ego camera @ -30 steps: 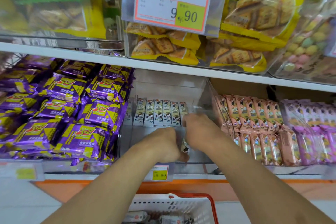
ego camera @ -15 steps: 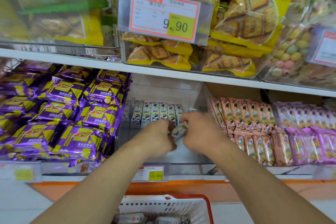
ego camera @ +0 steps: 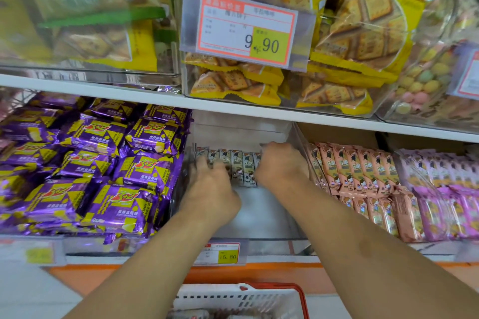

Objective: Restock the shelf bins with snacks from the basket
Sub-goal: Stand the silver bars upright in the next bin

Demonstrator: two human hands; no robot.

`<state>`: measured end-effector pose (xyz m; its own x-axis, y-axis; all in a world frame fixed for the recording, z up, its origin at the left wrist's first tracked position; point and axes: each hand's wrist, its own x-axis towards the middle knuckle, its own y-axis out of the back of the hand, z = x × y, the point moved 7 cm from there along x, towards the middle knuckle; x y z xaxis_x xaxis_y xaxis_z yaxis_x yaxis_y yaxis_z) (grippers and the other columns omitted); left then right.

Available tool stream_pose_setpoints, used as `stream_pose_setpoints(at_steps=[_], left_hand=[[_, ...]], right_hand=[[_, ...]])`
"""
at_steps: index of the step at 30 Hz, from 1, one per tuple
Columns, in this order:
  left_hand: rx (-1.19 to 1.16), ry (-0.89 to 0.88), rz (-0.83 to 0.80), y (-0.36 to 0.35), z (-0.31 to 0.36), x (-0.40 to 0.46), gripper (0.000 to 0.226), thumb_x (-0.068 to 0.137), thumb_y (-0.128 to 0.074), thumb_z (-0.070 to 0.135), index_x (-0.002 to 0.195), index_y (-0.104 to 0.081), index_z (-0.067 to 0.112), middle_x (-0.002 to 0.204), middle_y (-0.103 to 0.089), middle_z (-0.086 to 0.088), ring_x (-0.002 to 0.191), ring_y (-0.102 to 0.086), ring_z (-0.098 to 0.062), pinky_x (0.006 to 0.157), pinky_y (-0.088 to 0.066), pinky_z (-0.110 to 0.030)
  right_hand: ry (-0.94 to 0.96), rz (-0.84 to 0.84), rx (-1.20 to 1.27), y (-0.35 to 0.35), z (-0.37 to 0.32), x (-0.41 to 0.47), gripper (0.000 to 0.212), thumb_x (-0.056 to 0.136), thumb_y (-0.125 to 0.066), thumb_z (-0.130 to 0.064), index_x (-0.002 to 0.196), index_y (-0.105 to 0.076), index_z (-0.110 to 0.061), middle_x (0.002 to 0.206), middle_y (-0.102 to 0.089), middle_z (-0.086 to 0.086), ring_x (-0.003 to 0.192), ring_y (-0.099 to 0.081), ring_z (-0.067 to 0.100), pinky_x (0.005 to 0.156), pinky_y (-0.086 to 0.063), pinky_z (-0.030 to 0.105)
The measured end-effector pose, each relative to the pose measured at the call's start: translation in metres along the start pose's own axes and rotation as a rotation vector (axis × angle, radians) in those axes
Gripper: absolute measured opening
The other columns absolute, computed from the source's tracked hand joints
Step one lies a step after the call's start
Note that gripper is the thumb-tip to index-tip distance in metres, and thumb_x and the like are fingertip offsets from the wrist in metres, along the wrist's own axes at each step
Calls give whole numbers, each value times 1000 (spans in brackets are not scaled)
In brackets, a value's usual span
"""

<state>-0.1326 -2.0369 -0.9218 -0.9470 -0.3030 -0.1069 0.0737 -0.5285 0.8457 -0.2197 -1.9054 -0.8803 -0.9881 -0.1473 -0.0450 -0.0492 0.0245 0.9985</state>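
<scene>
Both hands reach into the clear middle bin [ego camera: 274, 225] on the lower shelf, at a row of white snack packs [ego camera: 242, 168] standing upright along its far side. Left hand [ego camera: 212, 189] lies on the row's left end, fingers blurred, grip can't tell. Right hand [ego camera: 281, 163] curls over the row's right end, touching packs. Purple packs [ego camera: 103, 163] fill the bin to the left, pink packs [ego camera: 357, 176] to the right. Basket [ego camera: 243, 298] w/ red rim sits near, below the shelf edge, a few packs inside.
</scene>
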Motion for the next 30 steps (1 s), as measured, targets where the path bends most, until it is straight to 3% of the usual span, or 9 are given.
stream_pose_setpoints(at_steps=[3,8,15,18,21,26,30], left_hand=[[22,16,-64,-4,-2,0,60,90,-62,21,145,-41,9,165,-10,-14,151,-19,-39,120,-31,-44],[51,64,-210,-20,-7,1,60,93,-59,23,146,-37,7,159,-16,-18,140,-37,-40,109,-42,-43],[102,45,-236,-27,-10,0,69,92,-59,22,153,-31,8,165,-5,-15,147,-28,-41,111,-40,-43],[102,41,-244,-28,-11,1,70,92,-59,23,155,-30,11,167,-2,-13,148,-28,-39,111,-40,-42],[96,38,-234,-28,-11,4,69,93,-58,24,155,-30,12,167,-3,-13,149,-29,-37,111,-41,-42],[55,35,-249,-29,-15,6,74,90,-60,24,157,-27,18,171,6,-7,150,-30,-36,110,-44,-41],[-2,26,-252,-29,-16,9,76,85,-61,22,155,-31,21,171,3,-1,149,-34,-33,105,-46,-37]], right_hand=[[-6,-57,-48,-13,-1,19,37,92,-67,-12,129,-64,-9,133,-63,15,122,-64,35,85,-57,42],[12,-32,-107,-23,-1,26,35,95,-61,-4,130,-65,-8,132,-65,15,121,-64,36,81,-57,44],[51,-22,-155,-26,-4,18,32,96,-57,0,128,-62,-2,125,-68,19,114,-68,38,75,-55,43],[46,-59,-113,-33,-6,6,48,94,-62,-10,139,-48,2,134,-57,25,119,-64,41,87,-57,45],[89,-163,-66,-46,-7,-11,61,90,-66,-25,144,-45,-5,141,-44,26,126,-55,42,97,-56,46],[107,-263,49,-61,0,-21,79,87,-68,-30,154,-32,-7,157,-24,24,143,-34,42,114,-43,46],[85,-254,174,-57,5,-24,76,84,-68,-24,151,-35,-10,151,-33,20,139,-41,40,112,-45,45]])
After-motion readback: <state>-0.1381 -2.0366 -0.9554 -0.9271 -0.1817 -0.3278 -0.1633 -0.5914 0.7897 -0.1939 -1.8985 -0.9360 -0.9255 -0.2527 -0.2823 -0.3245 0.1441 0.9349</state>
